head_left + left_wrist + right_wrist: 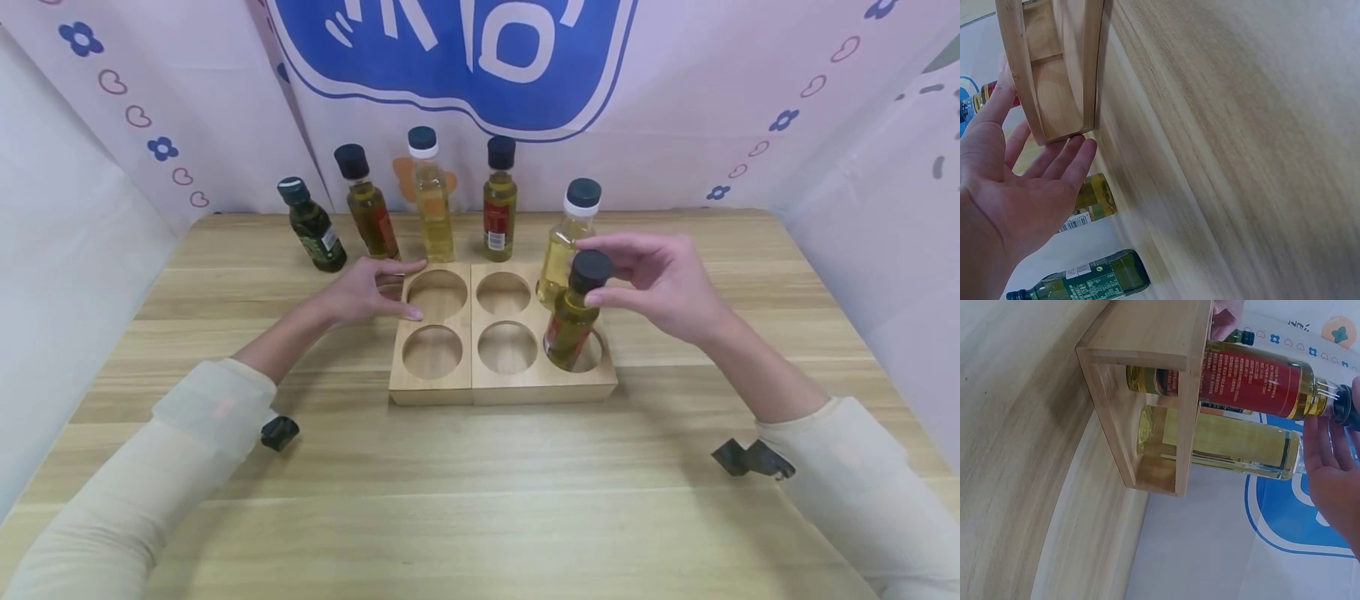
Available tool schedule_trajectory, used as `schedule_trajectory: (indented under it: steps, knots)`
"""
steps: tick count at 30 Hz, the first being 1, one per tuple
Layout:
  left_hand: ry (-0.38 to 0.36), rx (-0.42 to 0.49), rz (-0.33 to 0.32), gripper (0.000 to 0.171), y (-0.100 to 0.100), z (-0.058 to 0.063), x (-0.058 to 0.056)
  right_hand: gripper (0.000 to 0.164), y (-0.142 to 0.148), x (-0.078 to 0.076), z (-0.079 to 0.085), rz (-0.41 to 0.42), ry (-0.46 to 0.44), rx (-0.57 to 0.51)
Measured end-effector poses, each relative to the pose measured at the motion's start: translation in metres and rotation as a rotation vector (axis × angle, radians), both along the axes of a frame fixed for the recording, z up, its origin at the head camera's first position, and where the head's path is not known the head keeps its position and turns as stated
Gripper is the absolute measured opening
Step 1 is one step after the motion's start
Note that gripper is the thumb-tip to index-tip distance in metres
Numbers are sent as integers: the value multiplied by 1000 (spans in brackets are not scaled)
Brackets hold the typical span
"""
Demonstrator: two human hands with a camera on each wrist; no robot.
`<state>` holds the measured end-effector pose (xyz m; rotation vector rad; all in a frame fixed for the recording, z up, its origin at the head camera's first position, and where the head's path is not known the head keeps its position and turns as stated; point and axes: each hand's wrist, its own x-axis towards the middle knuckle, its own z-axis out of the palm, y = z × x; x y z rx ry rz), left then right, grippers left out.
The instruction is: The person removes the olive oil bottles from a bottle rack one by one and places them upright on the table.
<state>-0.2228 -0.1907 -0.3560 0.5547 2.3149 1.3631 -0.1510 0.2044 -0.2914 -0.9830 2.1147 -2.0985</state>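
A wooden bottle rack (431, 393) with round holes stands on the table. My right hand (663, 287) pinches the dark cap of a red-labelled oil bottle (1250, 384) between thumb and fingers. That bottle stands slightly tilted in the rack's front right hole, its base visible through the open side in the right wrist view. Directly behind it, a pale oil bottle (557, 262) occupies the back right hole. My left hand (356, 292) touches the rack's left end; its fingers (1075, 159) extend against the wood in the left wrist view. The rack's other holes hold nothing.
Behind and left of the rack stand a dark green bottle (318, 233), a red-labelled oil bottle (372, 221), a pale oil bottle (435, 212) and another red-labelled bottle (498, 208). A printed white cloth (225, 108) hangs at the table's back edge.
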Motion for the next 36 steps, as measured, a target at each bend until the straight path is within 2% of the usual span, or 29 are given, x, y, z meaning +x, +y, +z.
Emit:
schedule_trajectory:
  steps: [10,24,36]
  knots:
    - [-1,1,2,75,0,0,1,46,-3,3,2,-48,-4,-9]
    - [-4,-7,1,74,0,1,1,45,-4,4,5,-72,-10,-3]
    - [2,-14,2,74,-1,1,1,44,-4,5,7,-62,8,-85]
